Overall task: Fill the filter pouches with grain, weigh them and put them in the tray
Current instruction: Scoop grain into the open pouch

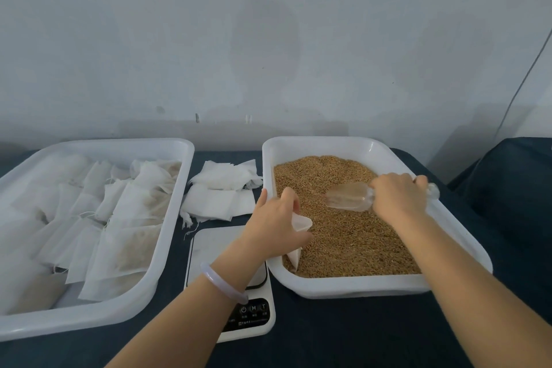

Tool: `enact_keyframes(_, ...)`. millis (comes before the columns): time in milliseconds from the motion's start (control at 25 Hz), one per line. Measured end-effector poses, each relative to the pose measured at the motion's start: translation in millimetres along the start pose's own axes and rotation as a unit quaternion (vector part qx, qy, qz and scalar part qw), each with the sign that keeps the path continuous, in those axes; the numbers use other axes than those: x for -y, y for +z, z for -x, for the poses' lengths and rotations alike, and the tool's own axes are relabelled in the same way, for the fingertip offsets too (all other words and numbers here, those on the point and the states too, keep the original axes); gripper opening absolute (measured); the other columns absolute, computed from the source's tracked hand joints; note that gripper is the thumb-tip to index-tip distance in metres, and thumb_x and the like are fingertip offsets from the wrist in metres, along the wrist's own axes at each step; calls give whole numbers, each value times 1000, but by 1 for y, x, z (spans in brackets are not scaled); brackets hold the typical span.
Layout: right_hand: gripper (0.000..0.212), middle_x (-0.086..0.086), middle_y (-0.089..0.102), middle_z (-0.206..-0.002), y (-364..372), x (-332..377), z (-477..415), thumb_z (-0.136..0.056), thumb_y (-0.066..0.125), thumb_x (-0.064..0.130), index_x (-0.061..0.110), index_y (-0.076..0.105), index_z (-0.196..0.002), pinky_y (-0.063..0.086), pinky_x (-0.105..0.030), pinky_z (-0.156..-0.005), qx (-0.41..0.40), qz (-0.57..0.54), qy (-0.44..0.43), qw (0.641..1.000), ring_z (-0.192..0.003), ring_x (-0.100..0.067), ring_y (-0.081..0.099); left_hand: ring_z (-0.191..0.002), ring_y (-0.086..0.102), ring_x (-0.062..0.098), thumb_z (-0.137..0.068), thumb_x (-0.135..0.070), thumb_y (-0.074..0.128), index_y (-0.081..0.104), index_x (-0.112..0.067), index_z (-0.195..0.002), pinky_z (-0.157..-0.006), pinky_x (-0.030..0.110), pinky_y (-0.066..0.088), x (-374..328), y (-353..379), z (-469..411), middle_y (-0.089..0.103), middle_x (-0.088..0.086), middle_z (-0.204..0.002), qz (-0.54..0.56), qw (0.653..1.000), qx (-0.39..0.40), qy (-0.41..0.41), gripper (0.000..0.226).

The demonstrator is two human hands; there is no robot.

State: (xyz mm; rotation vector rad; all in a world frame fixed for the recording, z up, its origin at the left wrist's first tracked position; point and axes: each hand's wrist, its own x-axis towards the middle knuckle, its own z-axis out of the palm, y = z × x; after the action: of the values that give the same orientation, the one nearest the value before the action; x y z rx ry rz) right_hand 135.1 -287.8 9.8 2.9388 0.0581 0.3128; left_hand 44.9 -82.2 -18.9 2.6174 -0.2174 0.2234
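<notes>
Nearest, a kitchen scale (254, 317) sat between two white trays, partly under the left wrist. Just beyond it, the left hand (277, 227) pinched an open filter pouch (301, 224) over the near-left part of the grain (343, 242) in the right tray (343, 288). The right hand (398, 196) was wrapped round the handle of a clear scoop (348, 197), whose long axis ran left to right, low over the grain. Its mouth pointed left toward the pouch, which lay left and slightly nearer. Filled pouches (119, 236) lay in the left tray (89, 321).
</notes>
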Motion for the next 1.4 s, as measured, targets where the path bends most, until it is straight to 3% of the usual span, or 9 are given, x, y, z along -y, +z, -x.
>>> enact_keyframes(200, 4, 4, 58, -78, 14, 39, -16, -86, 62, 18, 21, 64, -84, 31, -38, -89, 33, -104, -8, 994, -86, -19, 52, -77, 45, 8, -83, -50, 61, 43, -21, -90, -102, 32, 25, 3, 0, 3, 54, -8, -81, 39, 998, -48, 17, 35)
enact_keyframes(320, 10, 6, 65, -91, 16, 27, -19, -86, 64, 18, 29, 65, -87, 27, -42, -100, 72, -184, 31, 980, -94, -20, 55, -95, 49, 19, -95, -36, 49, 52, -14, -92, -88, 26, 32, 4, 2, 2, 61, 0, -92, 58, 993, -107, 6, 23)
enact_keyframes(520, 33, 11, 60, -125, 5, -22, -11, -85, 67, 24, 34, 63, -116, 22, -49, -108, 100, -252, 27, 962, -119, -21, 50, -128, 35, 25, -89, -33, 54, 61, -9, -87, -101, 28, 28, 5, 9, 3, 51, 12, -128, 10, 983, -161, -87, 24)
enact_keyframes(640, 43, 5, 58, -130, -8, -42, -2, -81, 72, 27, 34, 60, -122, 29, -53, -109, 122, -295, 2, 948, -124, -26, 47, -138, 25, 24, -86, -29, 56, 69, -8, -84, -108, 28, 22, 5, 7, 4, 36, 13, -147, 8, 986, -125, -111, 25)
enact_keyframes(760, 42, 5, 62, -123, -27, -50, 11, -78, 75, 21, 30, 64, -117, 35, -47, -107, 115, -352, -41, 928, -116, -17, 53, -139, 27, 20, -87, -23, 57, 71, -8, -81, -102, 22, 22, 5, 6, 5, 33, 12, -151, 68, 982, -118, -130, 21)
enact_keyframes(1040, 38, 29, 58, -94, -60, -48, 34, -74, 78, 17, 44, 66, -98, 36, -34, -100, 144, -337, -122, 922, -101, -3, 53, -141, 26, 16, -89, -26, 60, 72, -10, -77, -98, 19, 23, 3, 5, 6, 40, 10, -148, 106, 977, -122, -140, 23)
enact_keyframes(1240, 37, 19, 63, -110, -66, -41, 38, -75, 77, 22, 44, 66, -103, 36, -42, -106, 130, -293, -124, 939, -110, -10, 53, -143, 20, 17, -92, -21, 56, 74, -8, -85, -109, 21, 14, 3, 2, 3, 31, 12, -152, 79, 985, -100, -117, 23)
enact_keyframes(1320, 38, 18, 63, -112, -66, -43, 37, -75, 77, 22, 44, 66, -103, 36, -42, -106, 130, -290, -126, 940, -112, -11, 53, -140, 25, 17, -94, -19, 53, 75, -4, -87, -107, 15, 4, 0, -1, 3, 43, 13, -145, 60, 990, -87, -90, 27)
enact_keyframes(1400, 37, 20, 63, -108, -64, -46, 38, -75, 77, 22, 45, 66, -102, 37, -41, -105, 134, -293, -126, 938, -112, -10, 54, -125, 38, 22, -93, -18, 52, 75, -4, -82, -102, 14, 12, -2, -4, 1, 62, 12, -118, 40, 992, -85, -84, 29)
